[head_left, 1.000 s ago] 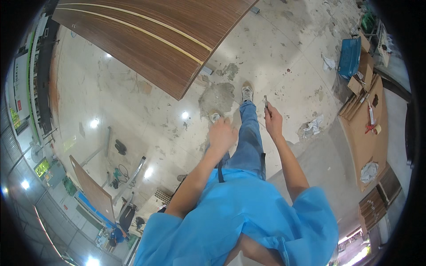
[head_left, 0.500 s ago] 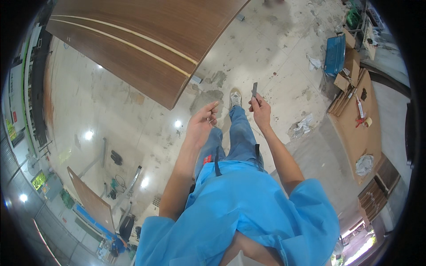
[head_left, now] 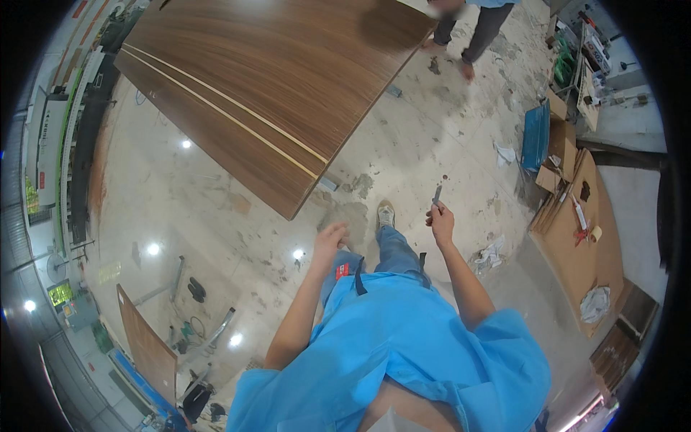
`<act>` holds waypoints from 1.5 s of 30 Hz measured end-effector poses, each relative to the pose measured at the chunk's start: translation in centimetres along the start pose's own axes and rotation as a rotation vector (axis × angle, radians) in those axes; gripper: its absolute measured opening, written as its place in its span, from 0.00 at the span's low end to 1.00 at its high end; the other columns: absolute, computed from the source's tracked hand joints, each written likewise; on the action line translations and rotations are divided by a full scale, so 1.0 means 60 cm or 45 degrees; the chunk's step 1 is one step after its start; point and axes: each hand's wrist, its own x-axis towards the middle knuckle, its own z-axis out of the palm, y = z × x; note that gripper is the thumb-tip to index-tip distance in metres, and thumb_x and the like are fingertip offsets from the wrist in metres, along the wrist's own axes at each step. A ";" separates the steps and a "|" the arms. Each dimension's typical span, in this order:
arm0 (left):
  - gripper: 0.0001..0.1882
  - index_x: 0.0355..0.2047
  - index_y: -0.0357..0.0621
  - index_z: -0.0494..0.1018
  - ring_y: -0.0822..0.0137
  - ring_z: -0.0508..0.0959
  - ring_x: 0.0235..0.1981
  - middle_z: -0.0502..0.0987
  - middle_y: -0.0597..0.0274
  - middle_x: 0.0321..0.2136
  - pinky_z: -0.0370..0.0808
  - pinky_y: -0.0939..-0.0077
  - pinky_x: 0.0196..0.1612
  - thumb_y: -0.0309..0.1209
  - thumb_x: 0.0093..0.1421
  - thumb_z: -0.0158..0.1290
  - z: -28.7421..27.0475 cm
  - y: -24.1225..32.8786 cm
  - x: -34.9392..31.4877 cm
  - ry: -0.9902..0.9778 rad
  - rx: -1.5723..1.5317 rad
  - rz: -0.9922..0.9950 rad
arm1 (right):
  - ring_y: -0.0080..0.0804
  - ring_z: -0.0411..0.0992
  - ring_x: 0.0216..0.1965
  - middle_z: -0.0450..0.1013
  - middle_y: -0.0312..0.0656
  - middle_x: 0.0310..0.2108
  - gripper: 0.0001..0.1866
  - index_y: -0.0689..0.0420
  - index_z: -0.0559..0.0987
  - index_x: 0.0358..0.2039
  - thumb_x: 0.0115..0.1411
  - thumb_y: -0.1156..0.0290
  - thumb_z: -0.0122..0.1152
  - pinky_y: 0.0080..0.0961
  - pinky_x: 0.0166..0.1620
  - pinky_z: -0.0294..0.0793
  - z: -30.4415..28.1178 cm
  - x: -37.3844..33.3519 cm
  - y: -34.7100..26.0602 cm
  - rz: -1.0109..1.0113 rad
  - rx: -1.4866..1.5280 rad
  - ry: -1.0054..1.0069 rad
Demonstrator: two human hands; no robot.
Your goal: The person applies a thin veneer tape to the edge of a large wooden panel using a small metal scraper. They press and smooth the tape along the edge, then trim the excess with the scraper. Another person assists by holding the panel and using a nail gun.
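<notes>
My right hand is closed around a small flat grey blade-like tool that points up and away from me. Opposite it, my left hand is held over my left thigh with its fingers curled together; whatever may be in them is hidden. Ahead of my hands, to the left, lies a large dark brown wood-grain panel with two pale strips running along it. Its near corner is beyond my left hand, and neither hand touches it.
Another person stands beyond the panel's right edge. On the right are a blue box, open cardboard boxes and a cardboard-covered surface with a caulking tube. A smaller brown panel and metal stands are at left.
My view has tilted up, showing more of the panel and the other person's legs. One foot stays forward. The grey tool remains in my right hand; my left fingers look more drawn together.
</notes>
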 end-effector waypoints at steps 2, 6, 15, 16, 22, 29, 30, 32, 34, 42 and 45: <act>0.20 0.58 0.36 0.74 0.75 0.77 0.36 0.80 0.64 0.37 0.74 0.78 0.44 0.34 0.70 0.53 -0.002 -0.004 -0.005 0.006 0.088 0.036 | 0.22 0.75 0.22 0.78 0.41 0.26 0.16 0.63 0.82 0.47 0.72 0.64 0.54 0.24 0.28 0.76 -0.009 0.006 -0.014 -0.122 -0.147 0.009; 0.20 0.59 0.37 0.75 0.73 0.78 0.39 0.81 0.62 0.38 0.76 0.75 0.46 0.34 0.70 0.53 -0.008 -0.002 -0.015 0.111 0.338 0.253 | 0.34 0.80 0.29 0.80 0.48 0.29 0.18 0.63 0.81 0.53 0.68 0.67 0.57 0.34 0.36 0.79 0.015 0.006 -0.097 -0.302 -0.268 -0.072; 0.19 0.56 0.37 0.76 0.67 0.83 0.42 0.84 0.53 0.41 0.77 0.72 0.47 0.35 0.69 0.54 -0.105 -0.027 0.001 0.304 0.535 0.397 | 0.50 0.72 0.54 0.76 0.50 0.53 0.13 0.60 0.79 0.51 0.69 0.69 0.58 0.40 0.58 0.71 0.355 0.110 -0.414 -1.621 -0.319 -0.525; 0.19 0.56 0.37 0.77 0.67 0.83 0.41 0.84 0.53 0.41 0.77 0.72 0.47 0.36 0.69 0.54 -0.122 -0.050 -0.008 0.341 0.503 0.352 | 0.52 0.71 0.57 0.76 0.50 0.56 0.14 0.61 0.79 0.52 0.69 0.68 0.58 0.41 0.61 0.69 0.372 0.120 -0.429 -1.601 -0.418 -0.613; 0.20 0.49 0.37 0.81 0.65 0.83 0.39 0.85 0.52 0.37 0.77 0.71 0.45 0.39 0.66 0.57 -0.279 -0.206 -0.075 0.669 0.226 -0.019 | 0.40 0.78 0.35 0.78 0.45 0.31 0.12 0.61 0.80 0.42 0.71 0.66 0.54 0.34 0.43 0.77 0.236 0.065 -0.338 -1.058 -0.653 -0.978; 0.20 0.45 0.31 0.82 0.72 0.80 0.34 0.84 0.57 0.32 0.75 0.74 0.40 0.39 0.64 0.60 -0.424 -0.209 -0.024 0.727 -0.094 -0.022 | 0.20 0.66 0.16 0.68 0.35 0.16 0.16 0.64 0.80 0.38 0.74 0.63 0.53 0.23 0.21 0.69 0.161 -0.093 -0.125 -0.165 -0.182 -0.071; 0.19 0.43 0.31 0.82 0.71 0.80 0.34 0.84 0.58 0.32 0.75 0.74 0.39 0.38 0.64 0.61 -0.449 -0.184 -0.007 0.692 0.089 0.061 | 0.20 0.66 0.16 0.67 0.34 0.16 0.16 0.63 0.80 0.38 0.74 0.63 0.53 0.23 0.21 0.69 0.183 -0.118 -0.105 -0.119 -0.091 0.018; 0.17 0.40 0.33 0.82 0.73 0.78 0.33 0.83 0.62 0.32 0.74 0.76 0.38 0.38 0.65 0.60 -0.485 -0.133 0.011 0.579 0.155 0.125 | 0.18 0.64 0.15 0.65 0.32 0.15 0.17 0.64 0.81 0.40 0.75 0.62 0.53 0.20 0.20 0.68 0.226 -0.184 -0.078 0.053 0.016 0.193; 0.15 0.40 0.36 0.81 0.74 0.77 0.34 0.82 0.65 0.33 0.73 0.77 0.39 0.38 0.67 0.59 -0.526 -0.057 0.028 0.483 -0.022 0.247 | 0.17 0.63 0.15 0.66 0.32 0.15 0.17 0.64 0.81 0.41 0.74 0.61 0.54 0.19 0.20 0.65 0.301 -0.232 -0.087 -0.172 0.179 0.216; 0.26 0.55 0.38 0.73 0.64 0.78 0.50 0.78 0.57 0.49 0.76 0.68 0.54 0.49 0.72 0.52 -0.679 0.175 -0.032 -0.121 -1.158 0.274 | 0.13 0.62 0.16 0.69 0.30 0.17 0.14 0.59 0.81 0.44 0.75 0.62 0.54 0.17 0.21 0.58 0.593 -0.380 -0.313 -0.422 0.280 0.000; 0.29 0.58 0.39 0.70 0.61 0.76 0.54 0.76 0.53 0.55 0.75 0.64 0.56 0.53 0.74 0.46 -0.724 0.220 -0.022 -0.262 -1.293 0.252 | 0.14 0.64 0.19 0.71 0.31 0.20 0.13 0.60 0.81 0.46 0.75 0.63 0.55 0.17 0.23 0.61 0.677 -0.387 -0.385 -0.496 0.334 -0.143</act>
